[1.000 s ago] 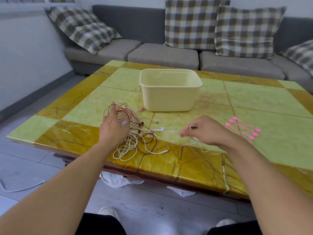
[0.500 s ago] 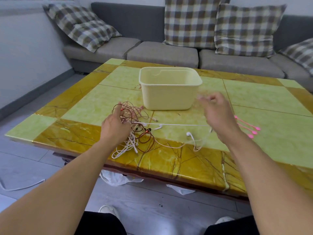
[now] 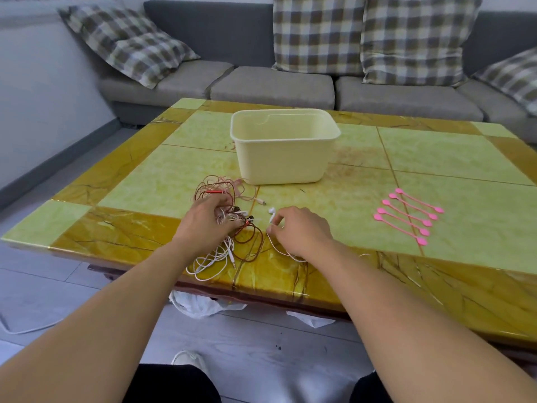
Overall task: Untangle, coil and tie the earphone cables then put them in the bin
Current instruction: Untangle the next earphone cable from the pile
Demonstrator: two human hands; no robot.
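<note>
1. A grey sofa (image 3: 273,85) with checked cushions (image 3: 316,33) runs along the 12 o'clock side of the scene.
2. The counter (image 3: 436,158), tiled in green and amber, fills the middle of the view.
3. A pale yellow bin (image 3: 283,158) stands upright on the counter toward 12 o'clock from the hands, and nothing shows inside it from this angle.
4. The tangle of earphone cables (image 3: 229,228), in brown, red, pink and white, lies on the counter at 6 o'clock from the bin, close to its near wall, with white loops reaching toward the counter's near edge.
5. The left hand (image 3: 203,225) rests on the tangle with its fingers curled into the cables, gripping them.
6. The right hand (image 3: 299,231), just at 3 o'clock of the tangle, pinches a white earbud (image 3: 271,214) between its fingertips; a thin white cable runs from under this hand.
7. Five pink cable ties (image 3: 406,215) lie side by side at 3 o'clock, well apart from both hands.
8. White plastic bags (image 3: 200,305) show below the counter's near edge.
</note>
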